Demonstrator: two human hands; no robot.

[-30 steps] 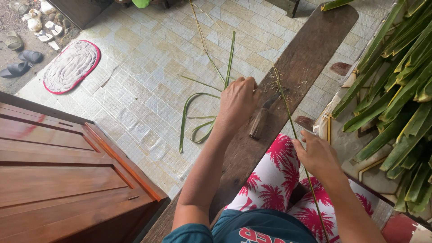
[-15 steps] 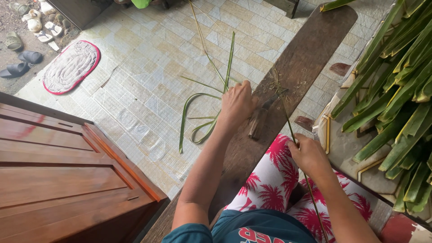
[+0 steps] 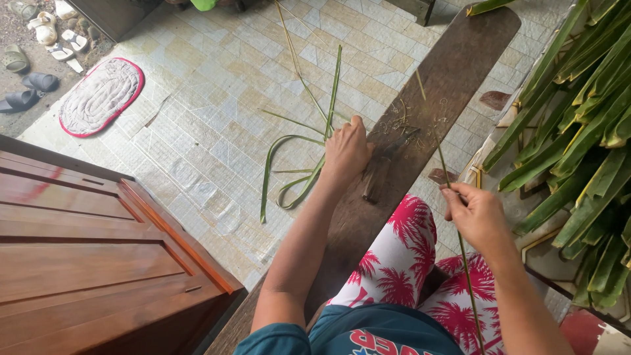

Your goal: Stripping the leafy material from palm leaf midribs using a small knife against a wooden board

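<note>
My left hand (image 3: 347,150) rests on the left edge of a long dark wooden plank (image 3: 453,59), fingers curled over a green leaf strip; beside it a knife (image 3: 388,164) lies on the plank. My right hand (image 3: 478,213) pinches a thin leaf midrib (image 3: 439,150) that runs from the plank past my hand down across my lap. Peeled green leaf strips (image 3: 296,164) lie curled on the tiled floor left of the plank. My legs in red-and-white palm-print trousers (image 3: 407,263) straddle the plank.
A heap of long green palm leaves (image 3: 578,131) lies on the right. A brown wooden cabinet (image 3: 85,263) stands at lower left. An oval mat (image 3: 98,95) and several sandals (image 3: 26,92) sit at the top left on the tiled floor (image 3: 210,79).
My left hand slid to the plank's left edge, off the knife. My right hand drew the midrib back toward my lap, then rose slightly.
</note>
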